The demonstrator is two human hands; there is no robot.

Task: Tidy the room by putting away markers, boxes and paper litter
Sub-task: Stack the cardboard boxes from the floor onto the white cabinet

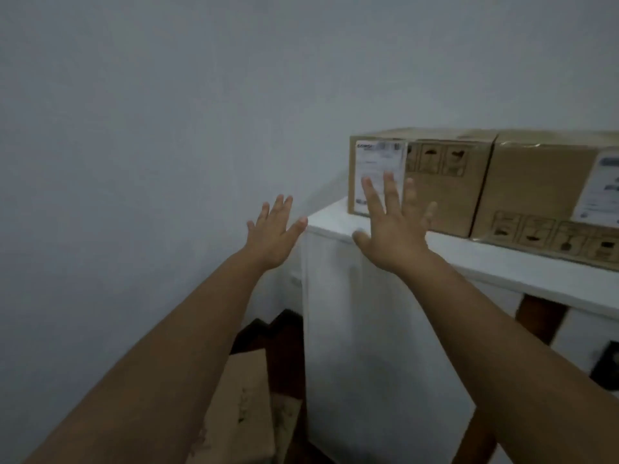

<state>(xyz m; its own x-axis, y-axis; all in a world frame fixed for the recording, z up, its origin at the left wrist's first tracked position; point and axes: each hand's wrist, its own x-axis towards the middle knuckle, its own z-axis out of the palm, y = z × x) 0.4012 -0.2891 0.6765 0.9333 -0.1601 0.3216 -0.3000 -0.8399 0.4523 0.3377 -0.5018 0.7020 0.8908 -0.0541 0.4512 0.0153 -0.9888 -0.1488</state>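
Nearest, low on the left, a worn brown carton [239, 406] sits on the floor, wedged beside dark wooden legs [284, 356]; it looks as if it is waiting to be put away. Just right of it a white cloth [368, 329] hangs down over the table's front, hiding most of what lies under.

Both bare forearms stretch up and away from the person. The left hand [273, 234] is spread flat, palm forward, fingers straight, holding nothing, out in the air left of the table corner. The right hand [393, 229] is likewise flat and empty, fingers fanned; whether its fingertips [388, 182] touch the box face or hang just short I cannot tell, since the view is blurred.

Farther on, two sealed cardboard boxes stand side by side, touching, on the white tabletop [502, 259] against the grey wall [167, 112]: the left box [435, 195] with its shipping label facing us, the right box [542, 189] nearer. I judge the stretched palms suit squaring the left box into place.
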